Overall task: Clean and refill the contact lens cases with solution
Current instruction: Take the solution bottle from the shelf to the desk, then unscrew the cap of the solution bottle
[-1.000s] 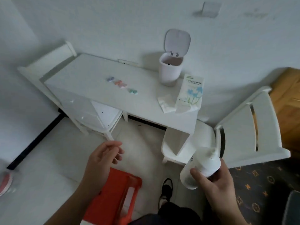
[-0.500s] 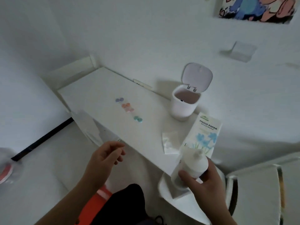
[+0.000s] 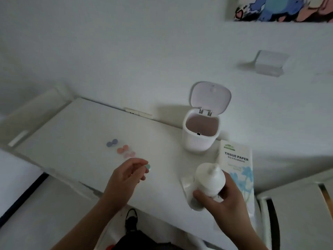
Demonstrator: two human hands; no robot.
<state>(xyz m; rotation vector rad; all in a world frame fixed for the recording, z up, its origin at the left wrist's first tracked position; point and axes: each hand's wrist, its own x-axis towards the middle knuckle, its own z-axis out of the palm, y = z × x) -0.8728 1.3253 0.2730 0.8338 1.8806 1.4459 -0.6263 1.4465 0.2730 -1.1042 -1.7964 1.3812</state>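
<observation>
A white solution bottle point(image 3: 210, 179) with a nozzle cap stood tilted in the right hand point(image 3: 223, 201). Four small lens cases sat in a row: blue point(image 3: 111, 143), orange point(image 3: 122, 149), pale pink point(image 3: 129, 154), and a green one point(image 3: 148, 166) mostly hidden.

My bottle point(image 3: 210, 179) is plain white, same as the table point(image 3: 75, 141). Cases go blue point(image 3: 112, 143), orange point(image 3: 122, 149), pale pink point(image 3: 130, 155), mint point(image 3: 148, 166). Tissue pack point(image 3: 239, 170) has blue flowers.

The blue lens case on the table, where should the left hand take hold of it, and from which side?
Come from above and pinch the blue lens case across the narrow middle between its two round caps; it lies flat, and the orange case sits close beside it.
</observation>
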